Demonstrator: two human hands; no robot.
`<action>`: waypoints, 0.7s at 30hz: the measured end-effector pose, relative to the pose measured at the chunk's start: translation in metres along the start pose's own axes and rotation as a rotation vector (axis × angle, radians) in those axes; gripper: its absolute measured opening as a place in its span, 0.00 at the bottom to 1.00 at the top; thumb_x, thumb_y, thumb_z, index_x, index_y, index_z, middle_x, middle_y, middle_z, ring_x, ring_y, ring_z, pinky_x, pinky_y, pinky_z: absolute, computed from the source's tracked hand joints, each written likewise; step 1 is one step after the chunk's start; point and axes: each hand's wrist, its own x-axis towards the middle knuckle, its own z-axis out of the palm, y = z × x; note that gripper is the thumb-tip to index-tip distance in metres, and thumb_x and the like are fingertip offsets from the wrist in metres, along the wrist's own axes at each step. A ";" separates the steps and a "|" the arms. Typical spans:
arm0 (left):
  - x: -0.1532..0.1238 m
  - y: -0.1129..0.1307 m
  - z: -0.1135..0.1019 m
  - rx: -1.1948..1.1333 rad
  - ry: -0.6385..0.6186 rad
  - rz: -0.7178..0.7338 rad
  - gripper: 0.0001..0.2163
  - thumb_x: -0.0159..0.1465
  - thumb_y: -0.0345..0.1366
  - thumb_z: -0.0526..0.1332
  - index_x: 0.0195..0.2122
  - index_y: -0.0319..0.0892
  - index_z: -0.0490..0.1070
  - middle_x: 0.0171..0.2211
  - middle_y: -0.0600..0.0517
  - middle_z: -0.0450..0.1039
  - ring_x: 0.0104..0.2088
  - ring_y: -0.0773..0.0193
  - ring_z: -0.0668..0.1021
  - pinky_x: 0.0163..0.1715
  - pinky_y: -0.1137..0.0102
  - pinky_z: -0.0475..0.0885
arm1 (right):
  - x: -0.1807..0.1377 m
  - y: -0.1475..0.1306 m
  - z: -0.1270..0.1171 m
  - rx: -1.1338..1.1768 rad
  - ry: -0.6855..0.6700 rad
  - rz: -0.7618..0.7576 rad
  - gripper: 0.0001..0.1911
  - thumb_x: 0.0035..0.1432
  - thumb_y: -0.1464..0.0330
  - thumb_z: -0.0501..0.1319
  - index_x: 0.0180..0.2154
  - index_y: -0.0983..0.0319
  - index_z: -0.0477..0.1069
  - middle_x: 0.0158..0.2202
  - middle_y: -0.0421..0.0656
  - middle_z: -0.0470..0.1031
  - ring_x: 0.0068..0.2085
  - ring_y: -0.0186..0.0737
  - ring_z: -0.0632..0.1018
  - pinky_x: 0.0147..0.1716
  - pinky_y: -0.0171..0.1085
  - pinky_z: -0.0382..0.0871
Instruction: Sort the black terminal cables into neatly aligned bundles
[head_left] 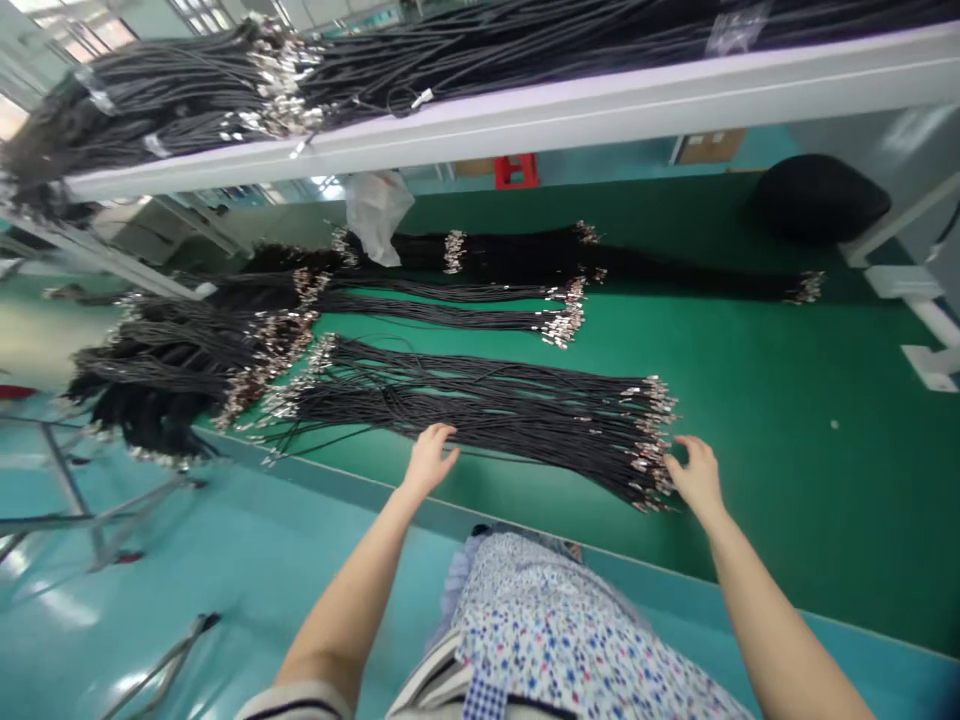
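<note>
A wide spread of black cables (480, 405) with metal ends lies across the green table in front of me. At the near edge of these cables is my left hand (431, 460), its thumb held apart from the curved fingers and nothing seen in it. My right hand (699, 477) is beside the metal cable ends (651, 450) on the right, with thumb and fingers apart. Whether its fingertips touch those ends I cannot tell. The left-hand cable ends (300, 385) fan out near another pile.
More black cable bundles (450, 318) lie behind, and a thick pile (180, 360) hangs over the table's left end. A white shelf (525, 110) loaded with cables runs above. A plastic bag (377, 215) hangs below it; a dark rounded object (817, 198) sits back right.
</note>
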 end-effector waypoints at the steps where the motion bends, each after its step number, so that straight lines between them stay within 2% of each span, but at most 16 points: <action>1: -0.003 0.006 0.003 -0.024 0.002 0.026 0.15 0.58 0.35 0.57 0.47 0.43 0.65 0.49 0.46 0.65 0.51 0.59 0.68 0.53 0.63 0.63 | -0.013 0.002 -0.002 -0.002 -0.003 0.000 0.21 0.48 0.58 0.52 0.40 0.65 0.67 0.45 0.54 0.68 0.50 0.52 0.67 0.51 0.50 0.60; 3: 0.004 0.021 0.005 -0.067 0.005 0.075 0.15 0.58 0.36 0.57 0.47 0.43 0.65 0.49 0.46 0.65 0.51 0.59 0.68 0.52 0.62 0.63 | -0.038 0.006 -0.007 -0.003 0.013 0.005 0.21 0.49 0.57 0.52 0.39 0.64 0.67 0.43 0.54 0.69 0.49 0.52 0.67 0.51 0.50 0.59; 5: 0.026 0.038 0.004 -0.097 0.008 0.125 0.14 0.59 0.36 0.56 0.47 0.43 0.65 0.49 0.46 0.66 0.52 0.59 0.67 0.53 0.63 0.63 | -0.063 0.008 -0.011 0.006 0.043 0.019 0.21 0.51 0.55 0.51 0.39 0.63 0.67 0.43 0.53 0.69 0.49 0.52 0.68 0.51 0.50 0.60; 8: 0.079 0.071 0.004 -0.086 -0.033 0.202 0.15 0.60 0.36 0.56 0.49 0.41 0.65 0.52 0.45 0.64 0.54 0.59 0.65 0.55 0.64 0.60 | -0.098 0.005 -0.012 0.021 0.057 0.053 0.20 0.51 0.55 0.50 0.38 0.63 0.66 0.41 0.53 0.70 0.47 0.51 0.69 0.49 0.50 0.62; 11: 0.137 0.115 0.014 -0.062 -0.165 0.318 0.15 0.63 0.36 0.52 0.50 0.40 0.64 0.53 0.45 0.63 0.55 0.60 0.64 0.56 0.66 0.57 | -0.128 -0.009 -0.010 0.033 0.032 0.093 0.19 0.50 0.56 0.51 0.37 0.62 0.67 0.40 0.52 0.71 0.46 0.51 0.71 0.48 0.51 0.64; 14: 0.183 0.158 0.034 -0.042 -0.261 0.395 0.15 0.65 0.35 0.46 0.49 0.39 0.66 0.50 0.43 0.66 0.52 0.60 0.67 0.54 0.66 0.60 | -0.154 -0.040 -0.004 0.077 0.026 0.139 0.17 0.51 0.57 0.51 0.36 0.61 0.68 0.40 0.51 0.72 0.44 0.50 0.73 0.47 0.50 0.66; 16: 0.205 0.182 0.050 -0.016 -0.332 0.431 0.14 0.65 0.35 0.46 0.47 0.38 0.66 0.48 0.41 0.67 0.50 0.59 0.69 0.51 0.65 0.63 | -0.167 -0.067 0.002 0.121 0.029 0.160 0.16 0.51 0.57 0.52 0.36 0.59 0.69 0.39 0.49 0.73 0.43 0.49 0.75 0.46 0.49 0.68; 19: 0.228 0.207 0.071 0.024 -0.438 0.486 0.15 0.63 0.39 0.53 0.47 0.38 0.66 0.49 0.39 0.66 0.52 0.54 0.69 0.49 0.63 0.64 | -0.182 -0.107 0.015 0.187 0.016 0.198 0.14 0.52 0.59 0.53 0.37 0.57 0.70 0.39 0.47 0.74 0.42 0.48 0.76 0.44 0.48 0.71; 21: 0.236 0.218 0.082 0.048 -0.494 0.517 0.19 0.59 0.42 0.58 0.48 0.38 0.65 0.53 0.37 0.62 0.54 0.50 0.66 0.49 0.61 0.65 | -0.188 -0.129 0.025 0.240 0.001 0.233 0.13 0.52 0.60 0.53 0.37 0.54 0.70 0.38 0.44 0.75 0.39 0.47 0.77 0.41 0.46 0.73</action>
